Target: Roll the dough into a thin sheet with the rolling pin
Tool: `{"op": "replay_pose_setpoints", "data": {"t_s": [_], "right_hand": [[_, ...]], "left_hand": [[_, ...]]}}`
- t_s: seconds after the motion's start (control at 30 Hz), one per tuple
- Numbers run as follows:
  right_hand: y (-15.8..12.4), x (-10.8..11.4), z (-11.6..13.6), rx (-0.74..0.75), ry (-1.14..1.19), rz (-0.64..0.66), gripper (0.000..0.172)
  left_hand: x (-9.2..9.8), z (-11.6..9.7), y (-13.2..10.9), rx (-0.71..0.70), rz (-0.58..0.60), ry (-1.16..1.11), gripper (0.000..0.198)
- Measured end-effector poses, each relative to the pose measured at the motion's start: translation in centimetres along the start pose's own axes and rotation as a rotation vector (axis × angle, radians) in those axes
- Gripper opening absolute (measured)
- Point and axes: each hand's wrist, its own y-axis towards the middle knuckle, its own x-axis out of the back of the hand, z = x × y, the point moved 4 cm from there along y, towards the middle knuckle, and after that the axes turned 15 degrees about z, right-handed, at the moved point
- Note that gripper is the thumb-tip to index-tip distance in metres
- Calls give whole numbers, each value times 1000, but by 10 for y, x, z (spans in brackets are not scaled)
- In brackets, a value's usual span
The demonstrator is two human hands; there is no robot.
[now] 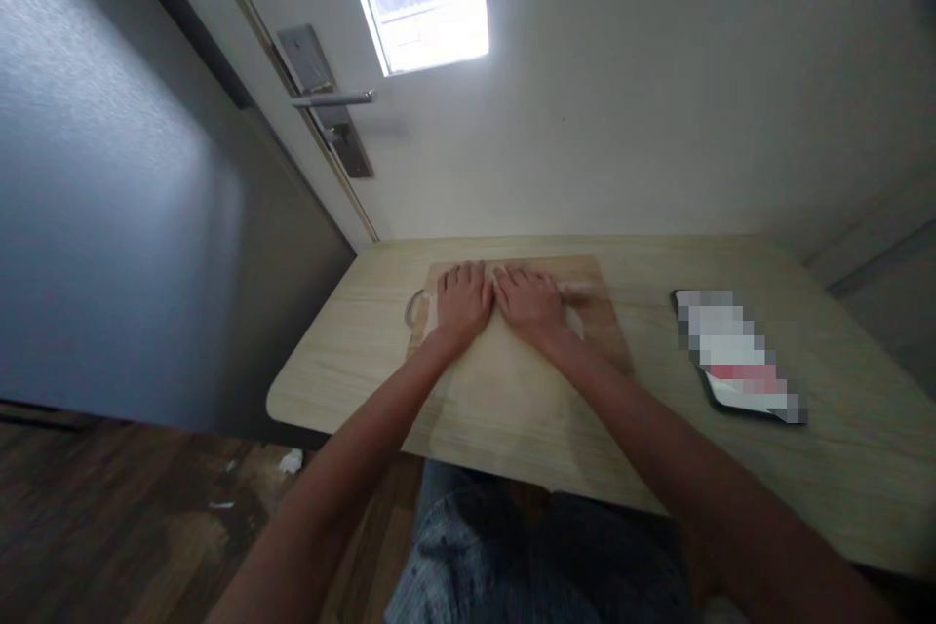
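Flat-palmed, nothing clasped: left hand (462, 300) and right hand (527, 304) press on a pale dough sheet (504, 375) on the wooden board (610, 336) (soft, probably tears easily) — best lifted by its edges.

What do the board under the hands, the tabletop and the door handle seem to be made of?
Board: wood, mid-brown and matte, with faint grain.
Tabletop: pale wood-look surface with long streaky grain and a rounded corner; laminate or veneer, cannot tell which.
Door handle: metal, silvery with a brushed sheen, on a matching plate.
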Motion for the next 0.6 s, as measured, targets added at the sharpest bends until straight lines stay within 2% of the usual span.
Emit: {"op": "replay_pose_setpoints", "data": {"t_s": [0.13,0.3,0.47,0.6], "right_hand": [[-6,-1,-1,78,39,21,37],[-7,-3,-4,163,85,-12,33],[-8,-4,-5,209,95,-44,27],[-10,4,-9,142,73,-96,24]], "left_hand": [[-6,2,-29,-62,17,3,54],[-11,0,-58,-92,20,-63,60],[-10,1,-64,-12,-23,-126,67],[-10,3,-64,45,17,-140,70]]}}
